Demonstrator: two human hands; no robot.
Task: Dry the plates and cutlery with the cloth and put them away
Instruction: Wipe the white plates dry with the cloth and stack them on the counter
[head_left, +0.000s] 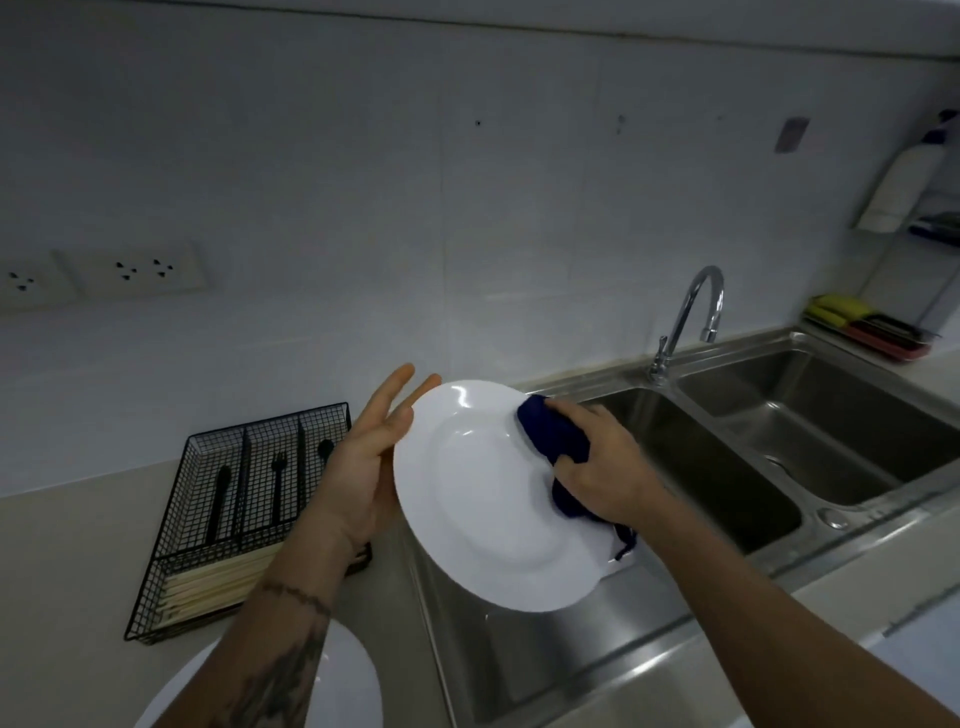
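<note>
Nearest the camera, part of a second white plate (343, 675) lies flat on the counter (78, 571), half hidden under the left forearm. Above the drainboard of the steel sink (753, 467), a white plate (483, 514) is held tilted up on edge, its hollow face turned toward the person and to the right; seen so, its long axis runs from upper left to lower right. The left hand (358, 467) supports the plate's left rim from behind, grip released, fingers straight and spread past the edge. The right hand (602, 467) has its grip clenched on a dark blue cloth (556, 441), pressing it on the plate's upper right rim; a tail of cloth hangs below the hand. Left of the plate, a black wire caddy (208, 519) stands on the counter, holding black cutlery (278, 483) upright and pale chopsticks (218, 582) in its front compartment. Farther back, a chrome tap (696, 312) curves over the double basin.
</note>
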